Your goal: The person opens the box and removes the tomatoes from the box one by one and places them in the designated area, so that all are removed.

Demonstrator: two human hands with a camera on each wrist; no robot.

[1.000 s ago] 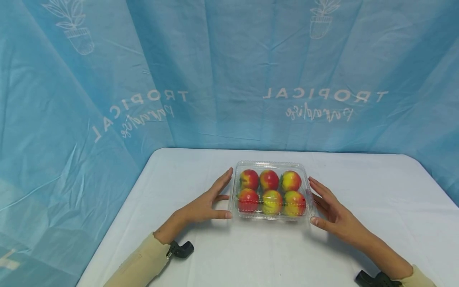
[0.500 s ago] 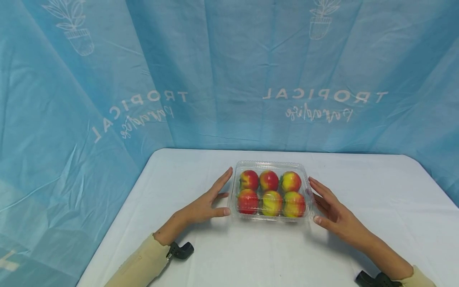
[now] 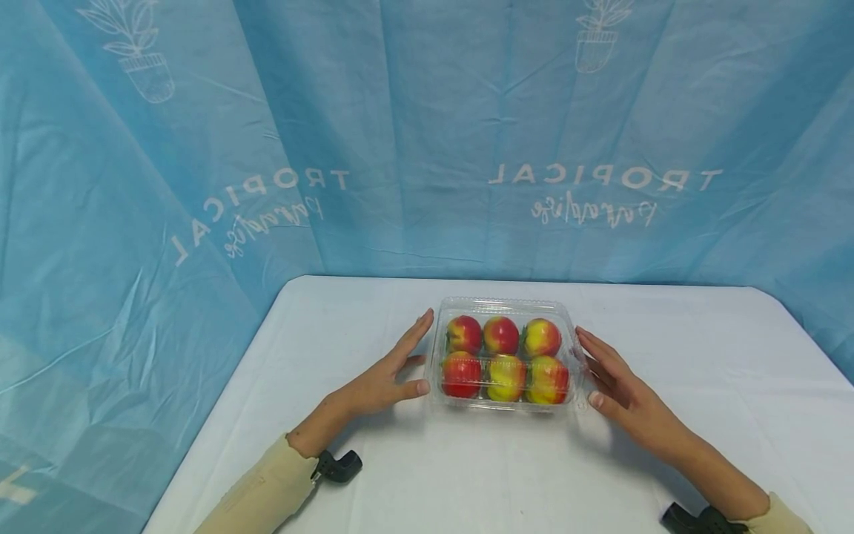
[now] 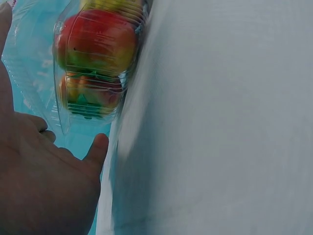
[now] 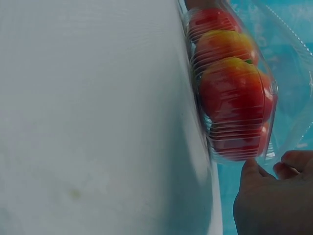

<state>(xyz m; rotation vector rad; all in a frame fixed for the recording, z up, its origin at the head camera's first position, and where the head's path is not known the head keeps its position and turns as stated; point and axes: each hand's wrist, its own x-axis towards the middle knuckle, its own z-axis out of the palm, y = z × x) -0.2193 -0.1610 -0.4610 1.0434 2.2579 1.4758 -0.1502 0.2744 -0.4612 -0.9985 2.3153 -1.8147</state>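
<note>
A clear plastic clamshell box point(image 3: 503, 406) holding several red-and-yellow apples point(image 3: 505, 378) sits on the white-covered table. Its lid point(image 4: 30, 81) stands partly raised, tilted away from the base in both wrist views. At the box's left side is my left hand point(image 3: 376, 382), fingers stretched along the edge and thumb apart below them. My right hand point(image 3: 630, 408) mirrors it on the right, with fingertips right at the lid's side and the thumb near the front corner. In the right wrist view the thumb tip point(image 5: 250, 164) overlaps the base's lower end.
White cloth covers the table point(image 3: 467, 475), whose far edge lies just behind the box. A blue printed curtain point(image 3: 434, 148) hangs behind and to the left. Black wrist cameras point(image 3: 339, 466) sit on both forearms.
The lid's front edge has shifted slightly up across the apples. Both thumbs have moved a little upward toward the fingers; the box base stays in place.
</note>
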